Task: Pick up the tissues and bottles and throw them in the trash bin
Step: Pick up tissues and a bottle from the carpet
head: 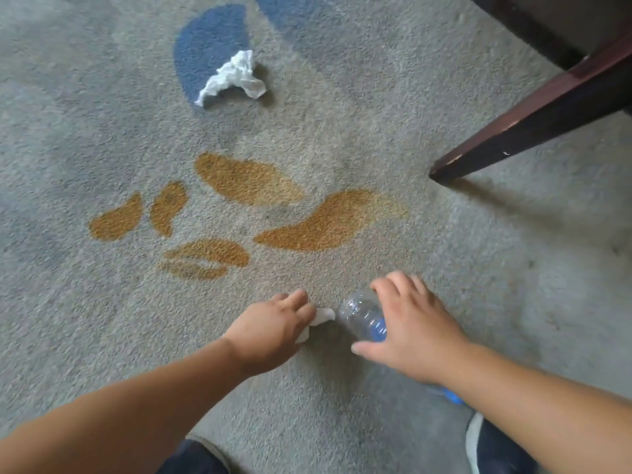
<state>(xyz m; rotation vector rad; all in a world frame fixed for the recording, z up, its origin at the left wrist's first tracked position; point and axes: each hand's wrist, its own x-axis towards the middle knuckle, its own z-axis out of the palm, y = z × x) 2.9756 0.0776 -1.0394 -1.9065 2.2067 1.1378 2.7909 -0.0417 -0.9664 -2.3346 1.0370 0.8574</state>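
Observation:
A clear plastic bottle [363, 314] with a blue label lies on the grey carpet, and my right hand [412, 328] is wrapped over it; its blue cap end pokes out under my wrist. My left hand [273, 328] pinches a small white tissue [321, 316] just left of the bottle. A second crumpled white tissue [234, 78] lies farther away on a blue patch of the carpet, untouched. No trash bin is in view.
A dark wooden furniture leg [533, 121] slants down to the carpet at the right, with dark furniture behind it at the top right. The carpet [102, 138] has orange and blue patches. My shoes [496, 446] show at the bottom edge.

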